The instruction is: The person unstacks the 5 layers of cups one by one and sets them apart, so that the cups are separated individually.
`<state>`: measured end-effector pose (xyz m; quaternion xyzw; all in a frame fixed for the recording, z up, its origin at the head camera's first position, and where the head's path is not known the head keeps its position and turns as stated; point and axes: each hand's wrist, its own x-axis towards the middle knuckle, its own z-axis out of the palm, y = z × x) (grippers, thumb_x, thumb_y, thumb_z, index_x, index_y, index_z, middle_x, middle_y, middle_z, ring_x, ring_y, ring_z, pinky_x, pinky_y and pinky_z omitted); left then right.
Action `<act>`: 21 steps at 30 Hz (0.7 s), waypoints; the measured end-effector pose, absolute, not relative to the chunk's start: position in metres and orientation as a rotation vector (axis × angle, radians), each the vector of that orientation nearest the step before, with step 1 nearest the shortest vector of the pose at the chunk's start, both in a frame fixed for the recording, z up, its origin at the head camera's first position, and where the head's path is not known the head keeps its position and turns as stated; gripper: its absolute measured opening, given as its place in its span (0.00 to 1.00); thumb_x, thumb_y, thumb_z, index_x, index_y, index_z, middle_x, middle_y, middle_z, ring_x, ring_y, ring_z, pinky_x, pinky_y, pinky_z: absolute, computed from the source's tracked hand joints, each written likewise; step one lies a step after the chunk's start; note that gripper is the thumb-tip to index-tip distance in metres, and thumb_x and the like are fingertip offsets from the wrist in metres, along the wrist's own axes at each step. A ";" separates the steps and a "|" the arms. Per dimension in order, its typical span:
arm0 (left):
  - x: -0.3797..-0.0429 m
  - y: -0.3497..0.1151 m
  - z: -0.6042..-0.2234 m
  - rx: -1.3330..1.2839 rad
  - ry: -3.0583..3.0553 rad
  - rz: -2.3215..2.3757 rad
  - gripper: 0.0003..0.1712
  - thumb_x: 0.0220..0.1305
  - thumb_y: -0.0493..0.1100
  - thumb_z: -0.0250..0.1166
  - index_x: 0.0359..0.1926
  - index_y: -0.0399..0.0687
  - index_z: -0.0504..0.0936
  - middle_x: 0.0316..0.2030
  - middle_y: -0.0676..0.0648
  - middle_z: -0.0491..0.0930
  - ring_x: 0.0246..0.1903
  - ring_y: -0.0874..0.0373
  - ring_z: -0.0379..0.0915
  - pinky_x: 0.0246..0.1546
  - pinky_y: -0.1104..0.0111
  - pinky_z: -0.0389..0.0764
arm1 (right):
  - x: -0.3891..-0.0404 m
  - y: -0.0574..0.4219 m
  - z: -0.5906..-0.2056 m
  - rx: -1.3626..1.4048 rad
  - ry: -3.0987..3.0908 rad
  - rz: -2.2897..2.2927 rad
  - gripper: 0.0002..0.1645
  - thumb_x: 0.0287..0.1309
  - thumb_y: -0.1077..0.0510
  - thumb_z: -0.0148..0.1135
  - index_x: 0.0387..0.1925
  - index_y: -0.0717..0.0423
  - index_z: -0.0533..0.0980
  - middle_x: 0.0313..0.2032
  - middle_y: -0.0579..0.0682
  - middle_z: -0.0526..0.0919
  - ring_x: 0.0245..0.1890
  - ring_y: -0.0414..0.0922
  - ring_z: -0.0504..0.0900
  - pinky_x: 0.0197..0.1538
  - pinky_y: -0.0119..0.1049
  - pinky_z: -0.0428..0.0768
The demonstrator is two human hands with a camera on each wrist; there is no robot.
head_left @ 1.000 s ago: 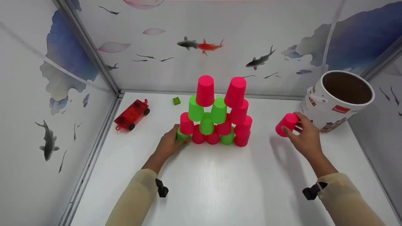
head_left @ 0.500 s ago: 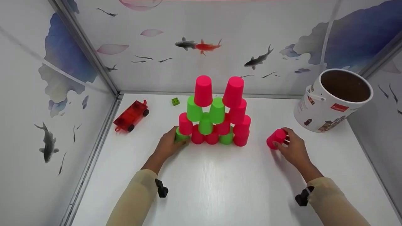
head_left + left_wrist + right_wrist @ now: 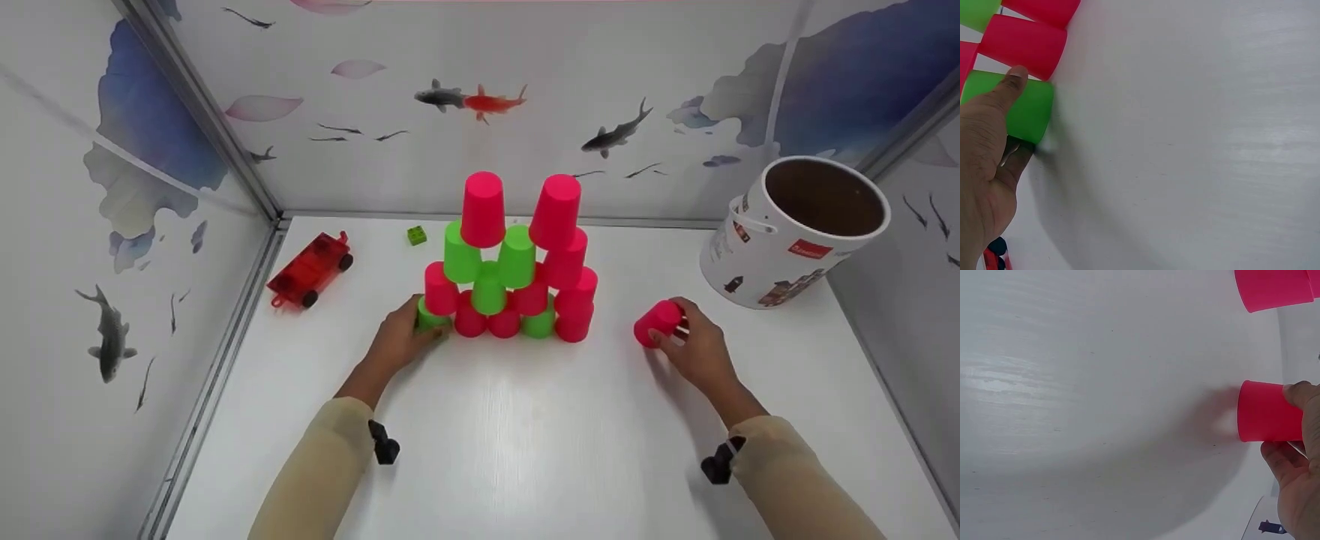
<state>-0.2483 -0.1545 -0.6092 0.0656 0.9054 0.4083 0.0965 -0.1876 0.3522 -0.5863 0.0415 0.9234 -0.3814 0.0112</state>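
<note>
A pyramid of upside-down pink and green cups (image 3: 489,289) stands at the middle back of the table, with two separate pink cups on top. At its lower left corner my left hand (image 3: 396,337) grips a green cup (image 3: 1030,115), thumb on the near side and fingers behind. A pink cup rests directly over that green one. To the right of the stack, apart from it, my right hand (image 3: 699,349) holds another pink cup (image 3: 1269,412) upside down between thumb and fingers, close over the table. The far sides of both held cups are partly hidden.
A white printed bucket (image 3: 765,262) with a dark interior stands at the back right, beyond my right hand. At the left lie a red toy wagon (image 3: 310,271) and a small green block (image 3: 416,235). Walls (image 3: 337,172) enclose the table's back and sides.
My right hand has come down and left, away from the bucket, bringing the pink cup close to the table. My left hand stays on the green cup, and the stack stands as before.
</note>
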 end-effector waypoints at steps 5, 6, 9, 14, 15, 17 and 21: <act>-0.248 -0.155 -0.610 0.198 2.676 1.225 0.37 0.73 0.54 0.76 0.76 0.52 0.72 0.65 0.46 0.83 0.66 0.47 0.77 0.73 0.48 0.78 | -0.188 0.351 -0.583 0.128 2.866 -1.173 0.52 0.70 0.57 0.76 0.83 0.63 0.56 0.77 0.72 0.69 0.76 0.74 0.72 0.68 0.64 0.82; -0.247 -0.155 -0.611 0.198 2.676 1.224 0.37 0.73 0.54 0.76 0.76 0.52 0.72 0.66 0.46 0.83 0.66 0.47 0.77 0.73 0.48 0.78 | -0.188 0.350 -0.582 0.121 2.867 -1.164 0.54 0.69 0.56 0.77 0.84 0.62 0.55 0.77 0.72 0.69 0.75 0.74 0.72 0.68 0.65 0.82; -0.248 -0.155 -0.611 0.195 2.679 1.223 0.38 0.72 0.54 0.76 0.76 0.53 0.72 0.66 0.46 0.83 0.66 0.47 0.77 0.73 0.48 0.78 | -0.189 0.350 -0.578 0.100 2.891 -1.135 0.62 0.67 0.51 0.80 0.87 0.59 0.50 0.78 0.71 0.68 0.77 0.73 0.69 0.71 0.69 0.79; -0.248 -0.154 -0.612 0.191 2.668 1.240 0.36 0.73 0.53 0.76 0.75 0.53 0.73 0.65 0.47 0.83 0.64 0.48 0.77 0.72 0.48 0.78 | -0.192 0.348 -0.560 0.038 3.006 -1.077 0.64 0.67 0.45 0.79 0.88 0.57 0.50 0.83 0.69 0.63 0.82 0.72 0.63 0.75 0.74 0.71; -0.248 -0.154 -0.612 0.192 2.666 1.243 0.36 0.73 0.52 0.75 0.75 0.53 0.73 0.65 0.47 0.83 0.64 0.48 0.77 0.72 0.48 0.78 | -0.194 0.347 -0.554 0.019 3.034 -1.067 0.63 0.67 0.45 0.79 0.88 0.57 0.51 0.83 0.69 0.63 0.82 0.71 0.63 0.75 0.75 0.70; -0.248 -0.154 -0.612 0.193 2.667 1.240 0.36 0.73 0.52 0.75 0.76 0.53 0.72 0.65 0.47 0.83 0.64 0.48 0.77 0.72 0.48 0.79 | -0.198 0.343 -0.540 -0.030 3.082 -1.065 0.61 0.68 0.44 0.78 0.88 0.56 0.53 0.83 0.68 0.63 0.83 0.71 0.63 0.76 0.75 0.70; -0.249 -0.155 -0.611 0.183 2.673 1.224 0.36 0.73 0.53 0.75 0.75 0.53 0.72 0.65 0.47 0.83 0.64 0.49 0.77 0.72 0.48 0.79 | -0.210 0.325 -0.507 -0.157 3.153 -1.103 0.55 0.70 0.43 0.75 0.87 0.55 0.57 0.82 0.65 0.66 0.81 0.69 0.67 0.75 0.74 0.72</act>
